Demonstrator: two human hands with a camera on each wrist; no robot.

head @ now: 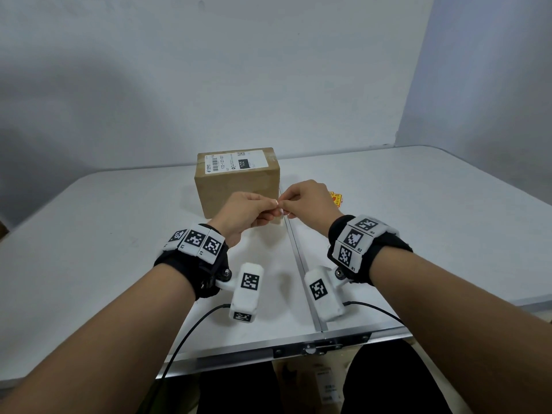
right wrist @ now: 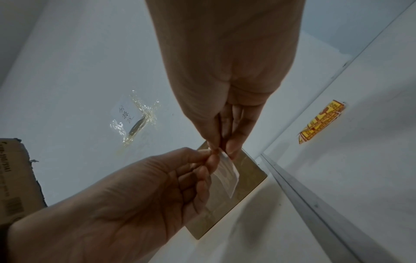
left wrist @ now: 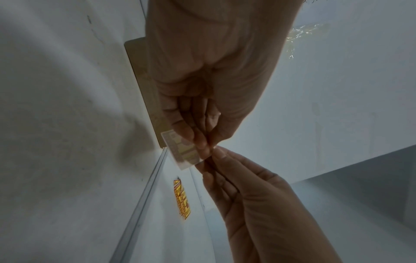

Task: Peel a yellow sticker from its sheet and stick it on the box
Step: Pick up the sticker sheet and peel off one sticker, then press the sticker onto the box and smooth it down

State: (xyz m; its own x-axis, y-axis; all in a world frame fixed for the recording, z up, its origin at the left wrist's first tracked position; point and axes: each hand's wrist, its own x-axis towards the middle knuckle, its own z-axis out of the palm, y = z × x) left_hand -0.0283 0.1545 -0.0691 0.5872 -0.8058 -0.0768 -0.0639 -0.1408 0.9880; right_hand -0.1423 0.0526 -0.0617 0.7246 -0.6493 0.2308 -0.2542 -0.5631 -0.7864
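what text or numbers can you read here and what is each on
"122-122-007": label on the box, last digits unsure.
"122": same label, black patch.
Wrist markers: "R1", "R2".
Yellow stickers, handwritten note, other carton: too blurred.

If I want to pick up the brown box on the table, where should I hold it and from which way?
Probably best with both hands on the cardboard box's two short ends, coming in from left and right. It stands flat on the table, wider than it is tall, so those plain side walls are free to press. Its top carries a white shipping label, and the left hand and right hand are busy in front.
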